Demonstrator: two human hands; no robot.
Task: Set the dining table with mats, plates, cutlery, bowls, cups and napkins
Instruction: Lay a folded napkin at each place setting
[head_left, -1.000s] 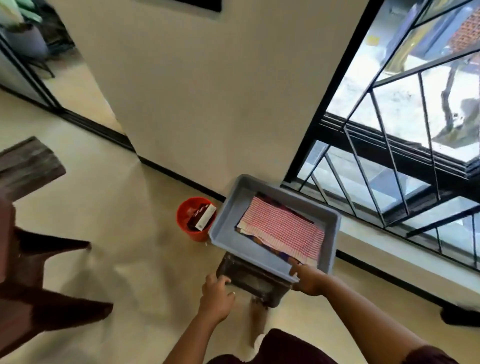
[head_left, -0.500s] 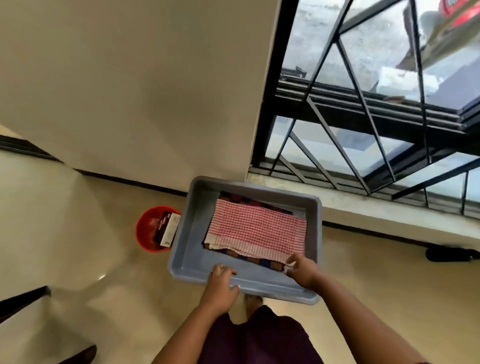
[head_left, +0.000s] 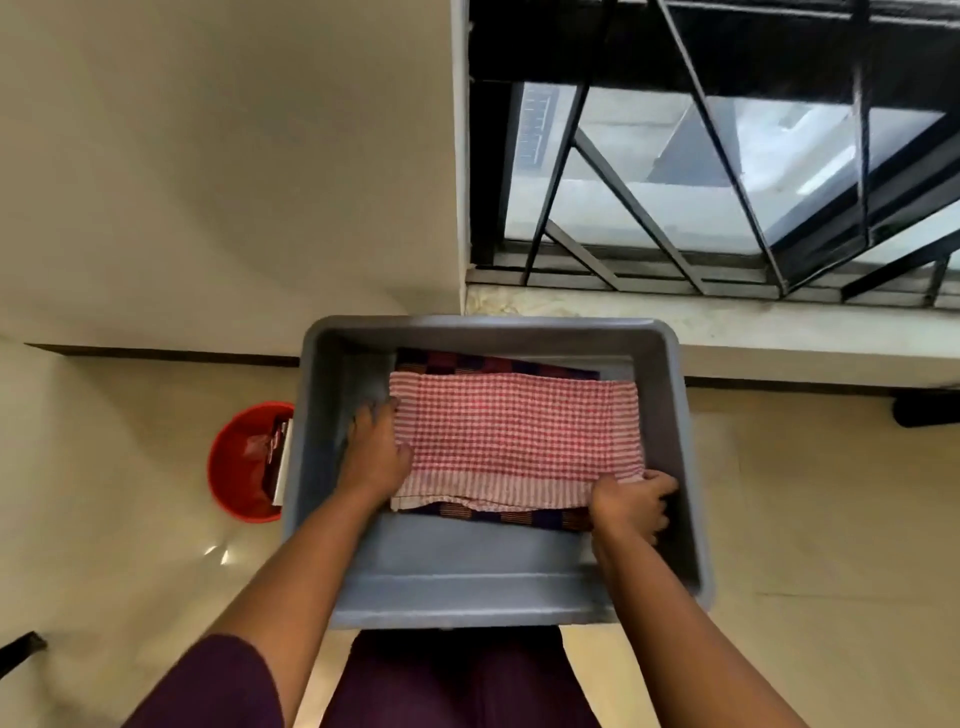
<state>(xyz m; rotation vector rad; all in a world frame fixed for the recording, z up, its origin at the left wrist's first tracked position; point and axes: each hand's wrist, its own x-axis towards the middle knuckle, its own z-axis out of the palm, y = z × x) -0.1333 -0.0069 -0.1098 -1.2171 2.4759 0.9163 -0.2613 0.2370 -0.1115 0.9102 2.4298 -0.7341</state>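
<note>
A red checked cloth (head_left: 511, 441) lay folded on a dark mat (head_left: 498, 361) inside the grey tub (head_left: 685, 467). Its 4 o'clock corner was pinched by the right hand (head_left: 631, 501); its 9 o'clock edge was touched by the left hand (head_left: 374, 452), fingers relaxed. A red bucket (head_left: 234, 462) stood at the tub's 9 o'clock.

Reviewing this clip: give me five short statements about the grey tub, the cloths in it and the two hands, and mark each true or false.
1. Both hands are inside the grey tub. True.
2. The red-and-white checked cloth lies on top of a darker checked cloth. True.
3. The right hand rests flat on the tub's rim. False: its fingers are curled round the cloths' near right corner.
4. The red bucket stands to the right of the tub. False: it stands on the floor at the tub's left.
5. The left hand is at the checked cloth's left edge. True.
</note>
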